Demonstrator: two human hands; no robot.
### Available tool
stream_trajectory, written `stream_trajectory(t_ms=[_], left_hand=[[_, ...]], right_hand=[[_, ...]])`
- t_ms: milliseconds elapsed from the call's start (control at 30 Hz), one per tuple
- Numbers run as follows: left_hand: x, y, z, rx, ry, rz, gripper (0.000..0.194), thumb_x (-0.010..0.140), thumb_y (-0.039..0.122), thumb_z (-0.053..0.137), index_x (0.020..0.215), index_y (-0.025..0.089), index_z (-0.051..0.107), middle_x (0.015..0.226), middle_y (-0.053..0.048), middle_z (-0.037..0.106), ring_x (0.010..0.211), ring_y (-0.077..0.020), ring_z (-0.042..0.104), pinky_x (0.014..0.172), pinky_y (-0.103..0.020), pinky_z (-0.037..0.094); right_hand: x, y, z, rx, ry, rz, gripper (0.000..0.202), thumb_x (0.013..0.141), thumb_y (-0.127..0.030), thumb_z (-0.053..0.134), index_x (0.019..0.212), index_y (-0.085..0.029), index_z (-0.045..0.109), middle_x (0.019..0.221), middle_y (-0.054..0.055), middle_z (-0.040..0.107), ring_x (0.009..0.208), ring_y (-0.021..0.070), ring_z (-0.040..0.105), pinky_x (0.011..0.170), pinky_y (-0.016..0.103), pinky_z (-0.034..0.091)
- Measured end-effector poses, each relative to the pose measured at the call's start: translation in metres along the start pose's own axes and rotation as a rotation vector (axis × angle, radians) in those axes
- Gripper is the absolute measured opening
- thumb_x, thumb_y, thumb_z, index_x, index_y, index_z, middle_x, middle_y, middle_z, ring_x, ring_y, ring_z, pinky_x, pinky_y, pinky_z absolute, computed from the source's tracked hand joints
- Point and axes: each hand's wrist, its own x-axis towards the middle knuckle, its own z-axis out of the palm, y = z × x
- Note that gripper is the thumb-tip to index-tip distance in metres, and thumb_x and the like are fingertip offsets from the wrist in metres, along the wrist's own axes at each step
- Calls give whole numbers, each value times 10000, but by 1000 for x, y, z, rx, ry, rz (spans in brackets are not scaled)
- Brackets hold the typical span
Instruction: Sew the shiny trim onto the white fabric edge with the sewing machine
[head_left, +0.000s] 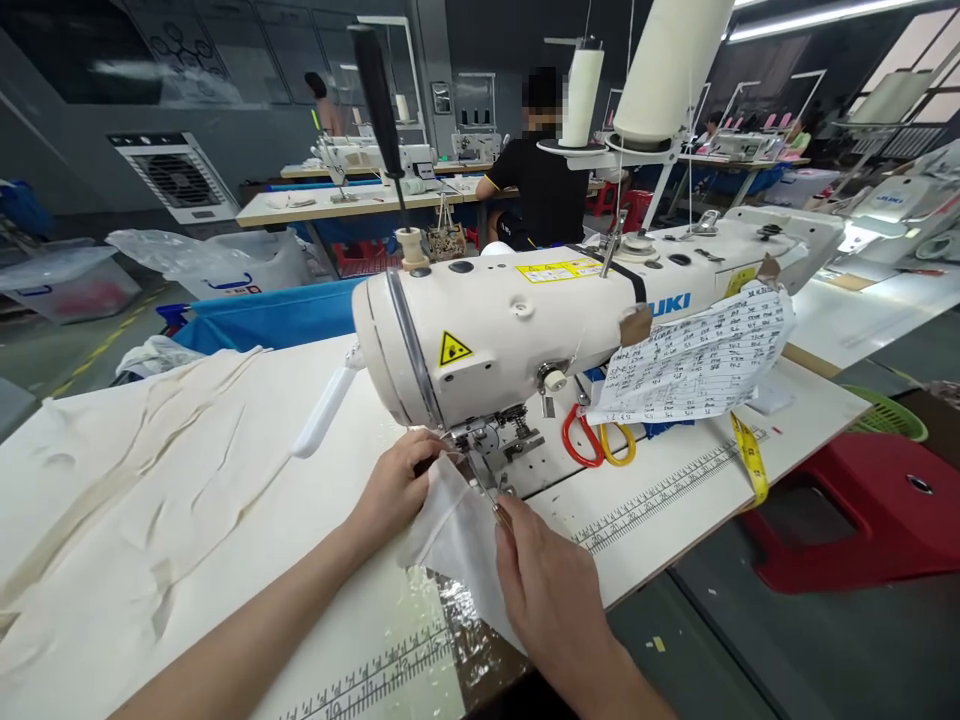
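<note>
A white sewing machine (487,320) stands on the table, its needle area low at the centre. My left hand (397,485) is closed on the upper left edge of a thin white cloth (457,530), just beside the needle area. On the cloth's right side, my right hand (544,570) holds a slim metal tool (484,485) between thumb and fingers, its shaft pointing up and left at the needle area. The tool's tip is too small to tell.
Red- and yellow-handled scissors (585,437) lie right of the needle area. Cream fabric (150,460) spreads over the left table. A yellow tape measure (750,460) hangs at the front edge. A red stool (862,510) stands right; a person (544,180) sits beyond.
</note>
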Motion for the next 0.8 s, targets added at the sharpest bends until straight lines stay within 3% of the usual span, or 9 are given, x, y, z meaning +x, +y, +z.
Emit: stream_trajectory(t_ms=[167,800], left_hand=[[1,4,0,-39,-1,-48,257,895,379,539,818,222,728,895,-36,718,818,-196,665,739,-298,523],[3,5,-1,-43,-4,-72,255,864,382,537,781,229,724,833,-38,698,798,-205,656,722,-307,524]], right_hand=[[11,-3,9,-47,12,-16,301,989,-172,375,1135,-134,636,869,79,765,660,226,741,476,313,525],[14,0,14,-79,-34,-25,303,986,-163,410,1190,-122,631,896,82,759,686,195,730,508,275,525]])
